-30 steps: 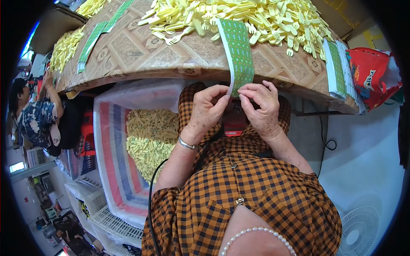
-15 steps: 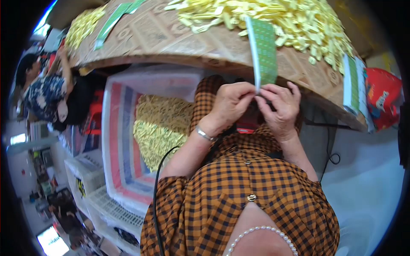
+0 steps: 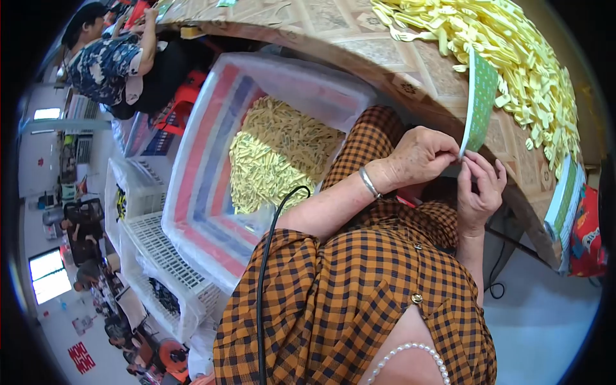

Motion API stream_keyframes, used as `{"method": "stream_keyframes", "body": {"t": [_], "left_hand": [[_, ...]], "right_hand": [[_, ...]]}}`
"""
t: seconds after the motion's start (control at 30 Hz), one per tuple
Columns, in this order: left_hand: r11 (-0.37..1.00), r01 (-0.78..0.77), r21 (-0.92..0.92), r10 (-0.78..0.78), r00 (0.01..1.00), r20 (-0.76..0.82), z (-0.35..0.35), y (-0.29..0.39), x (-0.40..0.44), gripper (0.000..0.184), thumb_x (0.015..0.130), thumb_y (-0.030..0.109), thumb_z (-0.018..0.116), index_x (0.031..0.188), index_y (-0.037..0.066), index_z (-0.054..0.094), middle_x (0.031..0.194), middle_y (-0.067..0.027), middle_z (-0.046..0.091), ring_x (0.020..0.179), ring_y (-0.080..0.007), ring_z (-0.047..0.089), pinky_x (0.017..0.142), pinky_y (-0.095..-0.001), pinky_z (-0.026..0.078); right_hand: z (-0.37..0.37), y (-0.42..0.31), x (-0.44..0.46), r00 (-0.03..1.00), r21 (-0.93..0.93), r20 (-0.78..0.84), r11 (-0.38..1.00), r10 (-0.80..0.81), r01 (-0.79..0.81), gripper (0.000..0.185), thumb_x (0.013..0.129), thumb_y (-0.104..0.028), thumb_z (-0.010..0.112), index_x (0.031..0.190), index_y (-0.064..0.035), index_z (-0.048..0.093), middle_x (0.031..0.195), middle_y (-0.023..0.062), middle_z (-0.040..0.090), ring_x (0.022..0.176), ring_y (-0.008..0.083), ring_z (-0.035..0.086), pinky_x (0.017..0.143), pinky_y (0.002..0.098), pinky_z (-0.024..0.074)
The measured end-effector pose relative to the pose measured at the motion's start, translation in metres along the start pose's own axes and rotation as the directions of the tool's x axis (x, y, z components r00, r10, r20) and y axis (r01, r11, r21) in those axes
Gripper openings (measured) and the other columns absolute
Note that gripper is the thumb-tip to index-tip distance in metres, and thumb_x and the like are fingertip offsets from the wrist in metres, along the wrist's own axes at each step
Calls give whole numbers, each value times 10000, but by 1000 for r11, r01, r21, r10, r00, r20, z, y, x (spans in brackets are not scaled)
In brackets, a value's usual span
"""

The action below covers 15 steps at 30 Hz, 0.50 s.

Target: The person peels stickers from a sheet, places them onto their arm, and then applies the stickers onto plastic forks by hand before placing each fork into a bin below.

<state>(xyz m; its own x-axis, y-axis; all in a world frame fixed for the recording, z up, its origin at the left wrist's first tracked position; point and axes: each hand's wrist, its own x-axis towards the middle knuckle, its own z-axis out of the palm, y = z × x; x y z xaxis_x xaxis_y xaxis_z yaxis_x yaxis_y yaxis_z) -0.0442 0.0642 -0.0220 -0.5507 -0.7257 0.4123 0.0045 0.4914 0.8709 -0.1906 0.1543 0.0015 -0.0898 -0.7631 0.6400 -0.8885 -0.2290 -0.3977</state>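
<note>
My left hand (image 3: 420, 155), with a bracelet at the wrist, pinches the lower end of a flat green printed packet (image 3: 482, 99). The packet stands nearly upright at the table's edge, patterned green on its face and pale along one side. My right hand (image 3: 481, 192) meets the left at that same end, thumb and finger closed on it and the other fingers curled. Behind the packet lies a big heap of small yellow forks (image 3: 513, 58), spread over the patterned tabletop (image 3: 401, 61).
A large striped, plastic-lined bin (image 3: 196, 186) beside my leg holds more yellow pieces. White crates (image 3: 163, 240) stand left of it. Green packets (image 3: 563, 192) and a red bag (image 3: 587, 231) sit at the table's right end. A co-worker (image 3: 106, 64) sits at upper left.
The view has turned left, so table, hands and bin appear shifted right. Both hands still pinch the packet's lower end; it tilts a little more to the right.
</note>
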Motion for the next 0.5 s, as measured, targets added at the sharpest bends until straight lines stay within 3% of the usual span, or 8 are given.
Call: {"method": "stream_keyframes", "body": {"t": [0.07, 0.13, 0.2, 0.27, 0.37, 0.4, 0.47, 0.5], "left_hand": [[999, -5, -38, 6, 1000, 24, -2, 0, 1, 69, 803, 30, 642, 862, 27, 678, 732, -115, 669, 671, -215, 674, 609, -291, 513], [997, 24, -80, -21, 999, 29, -6, 0, 0, 76, 801, 28, 636, 863, 29, 680, 741, -109, 678, 683, -206, 680, 618, -286, 517], [998, 48, -38, -46, 998, 43, -7, -1, 1, 90, 809, 5, 617, 869, 19, 682, 740, -90, 690, 683, -166, 679, 626, -270, 521], [978, 129, -165, -125, 991, 39, -2, -6, -1, 99, 829, -8, 590, 874, -3, 678, 736, -70, 694, 685, -122, 667, 630, -253, 522], [922, 232, -309, -233, 972, 35, 3, -9, 0, 94, 847, 0, 585, 866, -17, 676, 740, -40, 689, 690, -74, 634, 625, -228, 517], [899, 297, -321, -291, 954, 67, 2, -5, 1, 87, 864, 25, 596, 875, -8, 676, 741, -28, 686, 690, -57, 620, 618, -214, 509], [803, 328, -497, -346, 936, 59, 12, -8, 2, 107, 849, 24, 586, 826, -1, 688, 697, -34, 683, 643, -83, 632, 586, -234, 505], [782, 370, -501, -366, 924, 111, 8, -3, 2, 116, 866, 11, 569, 825, -5, 676, 719, -6, 668, 658, -55, 608, 601, -218, 507]], "right_hand": [[-3, 10, 2, 994, 184, 46, 978, 95, -102, 88, 815, 7, 673, 892, -30, 694, 952, 57, 706, 876, 145, 648, 938, 347, 436], [-7, 17, -4, 864, 535, 192, 688, 466, -490, 75, 866, 11, 631, 912, 0, 690, 974, 68, 688, 878, 121, 626, 855, 276, 477], [-13, 20, -3, 814, 605, 174, 592, 554, -532, 100, 905, 7, 596, 943, 30, 685, 1003, 73, 667, 851, 104, 610, 795, 234, 493], [-17, 21, -5, 776, 654, 52, 566, 628, -502, 99, 903, 15, 593, 942, 39, 680, 1008, 83, 666, 824, 109, 612, 792, 240, 494], [-22, -3, 5, 866, 559, -116, 753, 486, -347, 85, 884, 28, 598, 916, 19, 677, 974, 87, 677, 840, 144, 634, 851, 303, 496], [-27, -7, 13, 976, 204, -168, 973, 140, -104, 72, 846, 37, 625, 888, -4, 666, 940, 81, 685, 859, 178, 652, 913, 379, 471], [-28, -26, 24, 968, -75, -146, 978, -205, 196, 134, 779, -33, 702, 879, -106, 652, 937, 38, 696, 866, 158, 668, 971, 416, 424], [-28, -32, 25, 948, -86, -96, 952, -303, 295, 159, 767, -77, 721, 901, -127, 651, 958, 16, 699, 858, 135, 670, 996, 413, 402]]}}
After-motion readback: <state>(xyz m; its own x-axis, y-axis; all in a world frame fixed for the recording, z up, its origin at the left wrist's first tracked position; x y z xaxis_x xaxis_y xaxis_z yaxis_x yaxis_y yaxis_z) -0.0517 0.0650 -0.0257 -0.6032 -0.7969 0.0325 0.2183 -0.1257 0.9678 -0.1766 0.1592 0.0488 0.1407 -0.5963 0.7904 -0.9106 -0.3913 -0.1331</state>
